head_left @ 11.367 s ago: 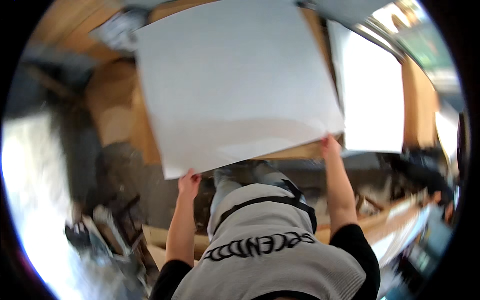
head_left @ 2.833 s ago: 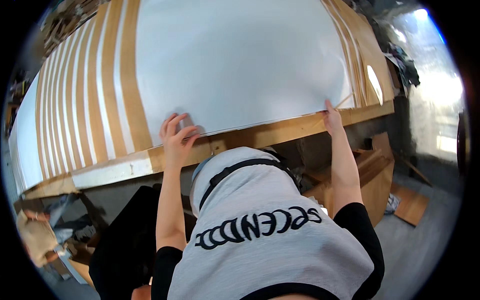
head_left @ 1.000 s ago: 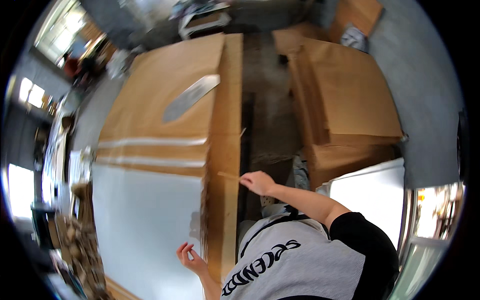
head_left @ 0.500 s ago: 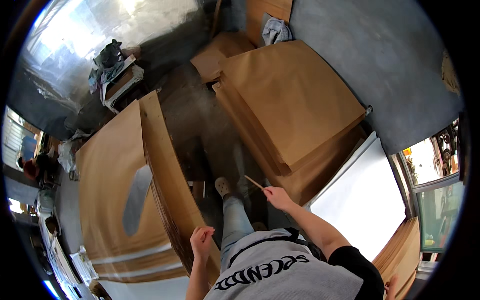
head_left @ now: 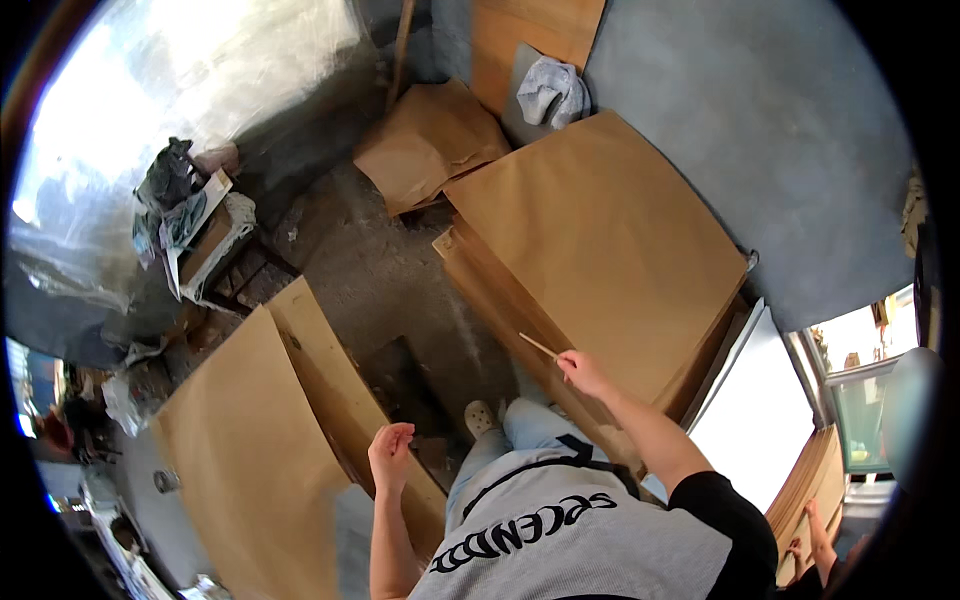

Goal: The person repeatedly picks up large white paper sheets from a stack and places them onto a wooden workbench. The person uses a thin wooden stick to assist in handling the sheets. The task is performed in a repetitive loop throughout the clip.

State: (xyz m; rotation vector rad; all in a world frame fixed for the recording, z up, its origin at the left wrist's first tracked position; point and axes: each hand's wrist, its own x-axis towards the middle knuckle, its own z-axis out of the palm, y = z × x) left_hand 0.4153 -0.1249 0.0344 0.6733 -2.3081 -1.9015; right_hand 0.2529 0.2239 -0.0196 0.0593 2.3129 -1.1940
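My right hand is closed round one end of a thin, light wooden stick. The stick points up and to the left, above the near edge of a tall stack of large brown sheets. To the left, my left hand is empty, its fingers loosely bent. It hangs above the pale wooden board edge beside another stack of brown sheets. A flat grey piece lies on that left stack, near my left forearm.
Between the stacks runs a dark floor. At the far left, a stool bears cloths and a board. White sheets stand at the right, near a window. Another person's hand touches brown boards at the lower right.
My view has moved forward between the stacks, and the grey piece now lies nearer the lower edge. The stick stays in my right hand. More of the other person shows.
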